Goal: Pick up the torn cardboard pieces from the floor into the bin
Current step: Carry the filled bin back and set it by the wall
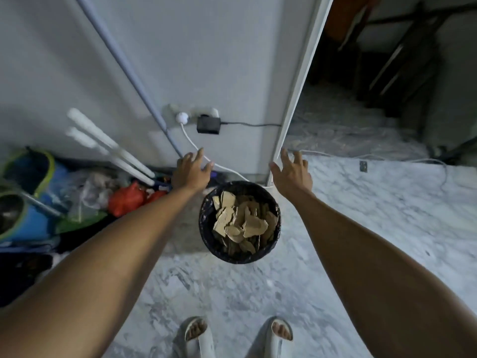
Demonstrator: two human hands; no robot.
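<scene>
Matt tan cardboard pieces (238, 223) with rough torn edges fill the bin (206, 228) at centre, lined in glossy black plastic; floor (361, 215) polished grey-white marble

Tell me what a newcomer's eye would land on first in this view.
First the black bin at the centre of the marble floor, filled with torn cardboard pieces. Next the two bare arms stretched out over it, the left hand and right hand open and empty on either side of its far rim. Then the pile of colourful bags against the wall on the left.
</scene>
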